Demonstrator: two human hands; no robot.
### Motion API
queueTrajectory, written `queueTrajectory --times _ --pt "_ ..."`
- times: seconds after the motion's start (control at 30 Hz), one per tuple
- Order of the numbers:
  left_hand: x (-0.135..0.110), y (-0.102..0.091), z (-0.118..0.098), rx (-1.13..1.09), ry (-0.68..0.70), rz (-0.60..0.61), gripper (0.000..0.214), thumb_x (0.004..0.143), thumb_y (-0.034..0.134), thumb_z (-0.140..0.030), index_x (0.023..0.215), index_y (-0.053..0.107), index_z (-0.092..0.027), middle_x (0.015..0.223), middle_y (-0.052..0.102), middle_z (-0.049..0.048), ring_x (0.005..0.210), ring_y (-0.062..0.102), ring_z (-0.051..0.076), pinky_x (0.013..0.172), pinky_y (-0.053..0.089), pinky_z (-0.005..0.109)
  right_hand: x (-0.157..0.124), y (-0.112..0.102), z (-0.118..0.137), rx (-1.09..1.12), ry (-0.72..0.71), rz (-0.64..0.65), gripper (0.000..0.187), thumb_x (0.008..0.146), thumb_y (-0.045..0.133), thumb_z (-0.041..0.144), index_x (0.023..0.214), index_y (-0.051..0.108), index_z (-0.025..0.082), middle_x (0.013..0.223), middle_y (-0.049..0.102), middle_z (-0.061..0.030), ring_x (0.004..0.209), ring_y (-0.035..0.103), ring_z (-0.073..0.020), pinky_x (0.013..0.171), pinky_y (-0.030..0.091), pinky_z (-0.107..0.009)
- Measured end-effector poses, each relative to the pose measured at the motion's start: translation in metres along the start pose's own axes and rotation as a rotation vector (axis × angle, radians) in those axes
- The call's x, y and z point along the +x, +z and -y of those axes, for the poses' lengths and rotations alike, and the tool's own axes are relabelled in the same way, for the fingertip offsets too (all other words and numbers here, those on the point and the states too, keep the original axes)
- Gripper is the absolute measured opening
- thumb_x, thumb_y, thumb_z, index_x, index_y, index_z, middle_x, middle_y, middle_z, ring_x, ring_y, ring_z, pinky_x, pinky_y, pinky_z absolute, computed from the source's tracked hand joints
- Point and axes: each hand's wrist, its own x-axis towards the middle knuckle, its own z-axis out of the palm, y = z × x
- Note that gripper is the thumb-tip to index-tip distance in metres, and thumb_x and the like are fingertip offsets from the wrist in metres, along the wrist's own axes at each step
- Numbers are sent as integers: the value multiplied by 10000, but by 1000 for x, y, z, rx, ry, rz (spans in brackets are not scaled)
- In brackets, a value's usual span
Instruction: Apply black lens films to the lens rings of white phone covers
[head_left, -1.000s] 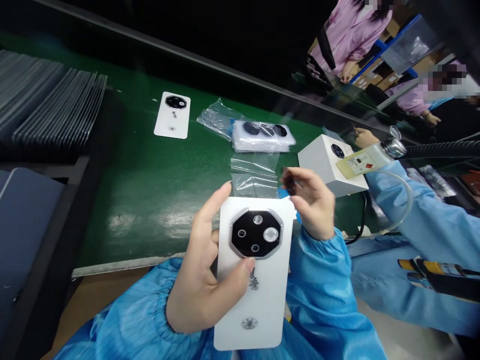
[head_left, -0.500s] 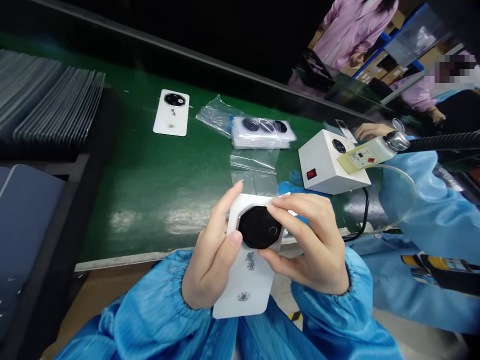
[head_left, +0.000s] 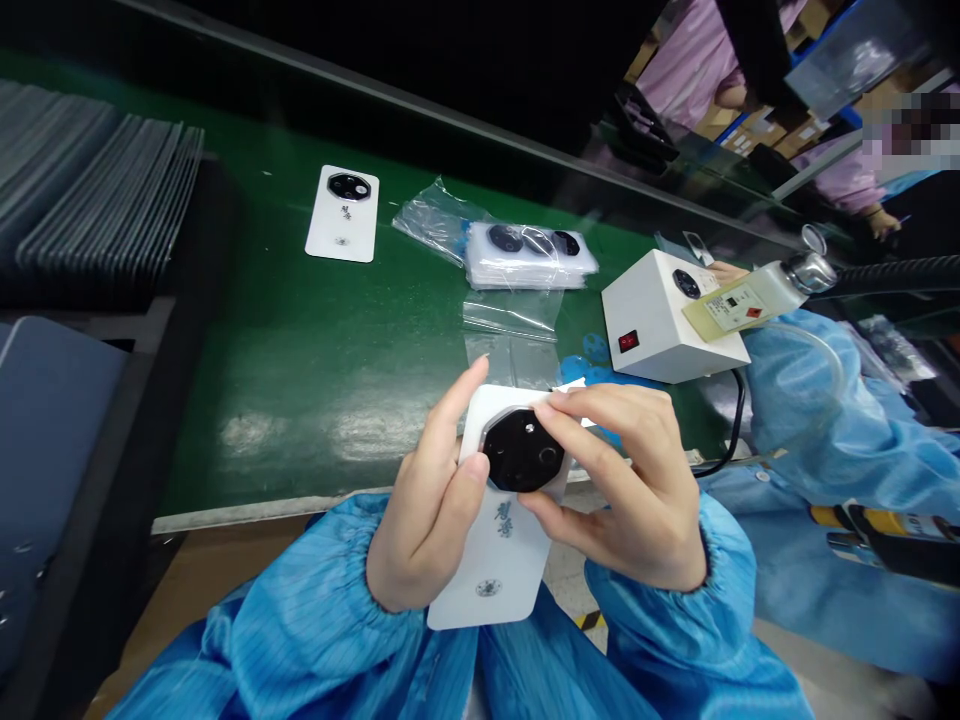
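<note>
I hold a white phone back cover [head_left: 501,540] with a black octagonal camera plate [head_left: 523,452] in front of me, just above the near edge of the green belt [head_left: 300,360]. My left hand [head_left: 424,510] grips its left side, thumb near the camera plate. My right hand [head_left: 634,490] grips the right side, its index finger and thumb pinched round the camera plate. Both sleeves are blue.
Another white cover [head_left: 343,213] lies far on the belt. A stack of bagged covers [head_left: 529,257] and loose clear bags [head_left: 510,318] lie behind my hands. A white box with a red switch [head_left: 660,320] stands right. A co-worker's blue sleeve [head_left: 825,420] is at right. Grey trays [head_left: 90,190] are stacked left.
My right hand came from behind the cover onto its camera plate. The cover dropped lower and tilted. In the last half second almost nothing moved.
</note>
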Motion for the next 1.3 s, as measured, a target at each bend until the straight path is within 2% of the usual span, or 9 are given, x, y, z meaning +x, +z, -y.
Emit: queueTrajectory --times 0.1,0.4,0.57,0.73,0.97,1.07,1.17,1.23,1.3 --pt "0 -2 1 -1 -8 48 485 951 358 -299 1407 231 -407 1239 603 -2 1093 593 287 899 492 470 0 0 0 -4 1 8 436 732 703 316 1086 591 88 1025 627 -136 964 589 -263 778 489 -435" --pt "-1 0 4 67 46 -34 457 949 376 -265 1391 308 -358 1175 625 -16 885 629 191 734 510 317 0 -3 2 -7 9 27 435 738 702 309 1094 592 85 1031 617 -137 975 584 -258 797 484 -420" --pt "-1 -1 4 47 41 -20 448 950 367 -270 1386 314 -357 1159 627 -14 907 631 202 722 506 314 -2 -3 4 7 13 15 441 758 685 321 1114 583 83 1053 600 -137 1008 569 -256 826 485 -412" --pt "-1 0 2 30 51 -13 445 944 377 -247 1372 336 -360 1081 660 -25 798 635 187 696 492 322 -4 -4 4 3 6 9 442 762 684 338 1113 588 87 1049 603 -135 1002 569 -257 825 491 -420" --pt "-1 3 -2 20 -5 -78 409 923 415 -279 1332 412 -282 1152 644 10 889 638 234 766 475 372 -4 -6 5 7 33 33 450 782 666 354 1144 568 105 1089 582 -141 1048 548 -266 850 484 -440" --pt "-1 3 -3 -31 -24 -37 429 928 406 -277 1348 366 -353 1262 589 -12 1067 591 264 902 448 439 -3 -9 5 49 46 55 458 780 671 338 1142 564 77 1103 558 -157 1067 535 -268 864 480 -444" --pt "-3 1 -3 -21 -6 -3 490 930 396 -259 1394 288 -372 1436 426 -28 1251 465 291 1016 394 487 -2 -12 5 91 62 72 448 788 665 312 1147 558 64 1121 538 -165 1079 526 -265 875 481 -446" --pt "-4 0 -3 22 24 24 532 931 393 -246 1425 234 -360 1486 347 -36 1302 409 295 1049 381 484 0 -15 6 105 73 79 442 788 666 291 1154 555 70 1133 533 -165 1083 521 -266 874 486 -448" --pt "-5 -1 -4 37 47 39 553 933 393 -234 1440 207 -355 1478 364 -38 1295 423 289 1051 397 464 2 -17 7 109 80 85 432 791 663 281 1162 552 89 1142 533 -160 1082 521 -268 862 495 -451"
